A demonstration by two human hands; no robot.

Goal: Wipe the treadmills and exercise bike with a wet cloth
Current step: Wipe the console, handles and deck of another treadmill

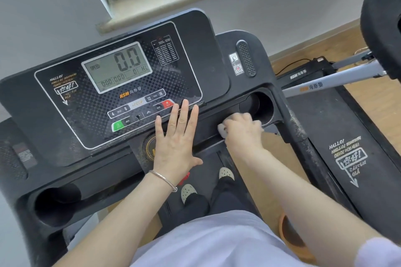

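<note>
On my far left sat the treadmill console's [104, 84] empty left cup holder [57, 204], dusty and, I judged, not yet wiped. The display [117, 67] read 0.0, so the belt was at rest and I could stand on it safely, my shoes [188, 191] visible below.

My left hand [175, 138] lay flat with fingers straight and spread, palm pressed to the lower edge of the console just under the red button [167, 104]. It held nothing; I think I put it there to brace myself while leaning in.

My right hand [242, 130] was curled around the wet cloth [221, 129], only a white corner showing by my knuckles, and pressed it onto the tray ledge just beside the right cup holder [261, 107], where the grime seemed to gather.

Further right, the side rail [297, 128] showed grey dust, likely my next stretch. Beyond it stood the second treadmill [347, 136], well apart from the cloth.
</note>
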